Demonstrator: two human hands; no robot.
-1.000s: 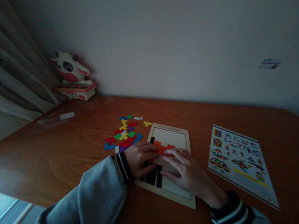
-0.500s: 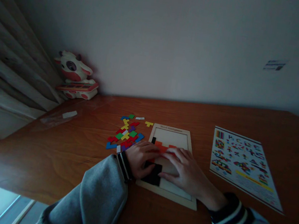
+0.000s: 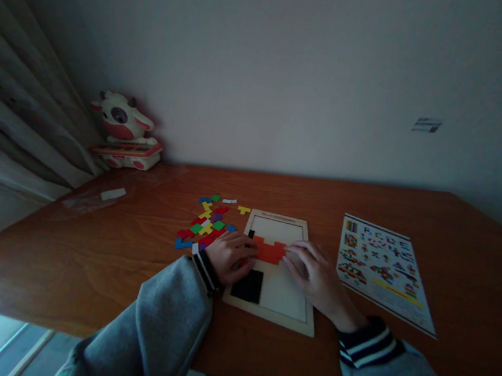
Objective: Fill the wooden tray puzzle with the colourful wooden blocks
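Observation:
A shallow wooden puzzle board (image 3: 272, 323) lies flat on the table. Inside it, orange puzzle pieces (image 3: 268, 253) sit together as one block with a notched upper edge. My left hand (image 3: 231, 256) rests at the block's left side, fingers stretched over its edge and thumb low. From the right, my right hand (image 3: 313, 276) touches the block's edge with its fingertips, thumb apart from the fingers. Black pieces (image 3: 248, 286) form a dark square in the board's near left corner. Another bit of black shows above my left fingers; the hand hides what lies beneath.
Several coloured puzzle pieces (image 3: 205, 227) lie spread left of the board, with a yellow T-shaped piece (image 3: 243, 210) near its top corner. A printed pattern sheet (image 3: 383, 272) lies to the right. A cow-shaped toy (image 3: 123, 133) stands by the curtain (image 3: 20, 99) at the back left.
My hands have drawn apart, the right one shifting off the orange pieces to their right side, so more of the block shows. The camera view has turned slightly.

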